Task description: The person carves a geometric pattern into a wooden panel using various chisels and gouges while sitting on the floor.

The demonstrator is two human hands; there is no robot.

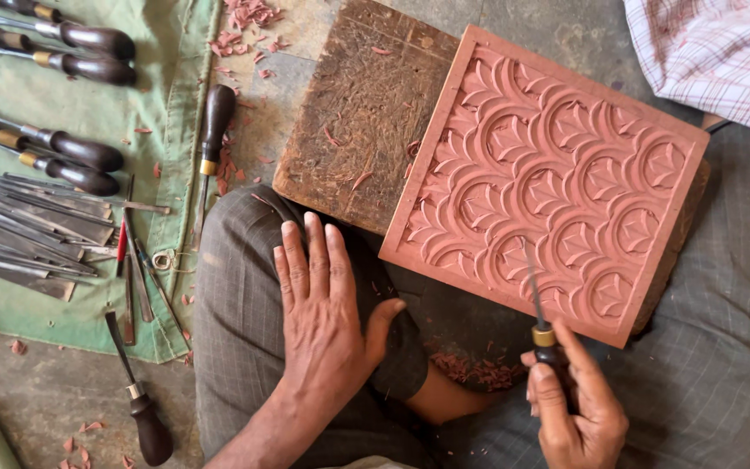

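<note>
Grey stone floor (45, 391) forms the work surface, scattered with reddish shavings (249, 17). At 9 o'clock lies a green cloth (10, 304) carrying a set of chisels with dark handles (80, 152) and thin metal blades (19, 252). One chisel (216, 113) lies off the cloth edge at 11 o'clock; another (142, 412) lies on the floor at 7 o'clock.

A square reddish carved panel (549, 174), cut with overlapping arch motifs, rests tilted on a rough wooden block (358, 113) at 1 o'clock, its lower corner over the person's lap.

The left hand (323, 313) lies flat and open, fingers spread narrow, palm down on the knee of the grey checked trousers (236, 287), holding nothing.

The right hand (575, 408) at 5 o'clock is closed around the dark handle of a carving chisel (538, 308); its thin blade tip touches the panel's lower rows.

A checked garment (722, 52) shows at 2 o'clock.
</note>
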